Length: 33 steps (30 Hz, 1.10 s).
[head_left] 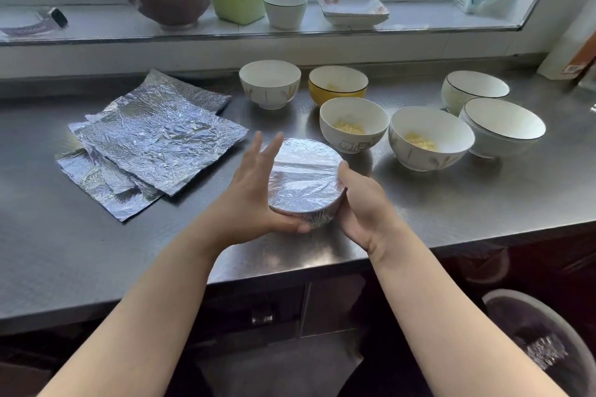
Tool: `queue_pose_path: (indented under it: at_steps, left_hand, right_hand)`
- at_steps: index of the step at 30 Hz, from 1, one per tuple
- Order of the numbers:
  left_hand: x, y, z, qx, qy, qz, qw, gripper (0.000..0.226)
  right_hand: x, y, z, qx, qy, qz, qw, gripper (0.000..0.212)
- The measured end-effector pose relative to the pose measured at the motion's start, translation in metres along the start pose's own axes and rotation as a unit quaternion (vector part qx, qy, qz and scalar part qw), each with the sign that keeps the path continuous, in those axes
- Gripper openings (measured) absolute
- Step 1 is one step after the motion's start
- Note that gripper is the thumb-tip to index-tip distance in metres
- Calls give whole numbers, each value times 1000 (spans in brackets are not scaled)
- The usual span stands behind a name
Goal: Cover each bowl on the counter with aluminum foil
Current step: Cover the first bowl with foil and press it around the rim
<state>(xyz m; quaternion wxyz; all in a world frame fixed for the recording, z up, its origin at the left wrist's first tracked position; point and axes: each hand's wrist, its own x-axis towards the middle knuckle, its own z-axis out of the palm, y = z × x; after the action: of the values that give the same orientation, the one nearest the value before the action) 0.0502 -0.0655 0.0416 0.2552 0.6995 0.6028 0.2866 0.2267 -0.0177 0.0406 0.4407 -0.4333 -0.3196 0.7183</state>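
foil-wrapped bowl (pixel 306 182) sits near the counter (pixel 451 203) edge between my hands: left hand (pixel 254 193) pressing its side, fingers spread; right hand (pixel 361 200) cupping it. next, i judge: a sheet from the foil stack (pixel 154 142) at nine o'clock, for an open bowl (pixel 353 124) at one o'clock.

Two bare forearms reach in from the bottom edge, both uncovered from where they enter the view down to the wrist, with no sleeve showing on either. The left hand (pixel 254 190) and the right hand (pixel 364 203) wear no gloves. The wrists carry no watch, band or bracelet, and the fingers that show have no rings. The left thumbnail looks short and plain, though the view is too soft to be sure of that. Nothing of the person's clothing can be made out below the arms.
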Motion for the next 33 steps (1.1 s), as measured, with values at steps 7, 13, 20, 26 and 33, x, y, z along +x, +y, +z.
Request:
queue_pose_path:
  at_steps: [7, 13, 20, 26, 33]
  left_hand:
    - [5, 3, -21, 29, 54, 20, 998, 98]
    - [38, 5, -24, 128, -17, 48, 990, 100]
    - [41, -5, -19, -42, -10, -11, 999, 72]
    - [17, -24, -24, -151, 5, -26, 988, 124]
    - [-4, -13, 6, -151, 24, 24, 988, 142]
  right_hand:
    - [1, -26, -14, -134, -15, -113, 984, 36]
    - [-5, -26, -18, -436, -97, -159, 880, 105]
    - [-6, -17, -25, -487, -134, -130, 853, 115]
    - [-5, -20, -33, -470, -141, -136, 860, 126]
    - [-2, -13, -33, -518, -152, -148, 829, 135]
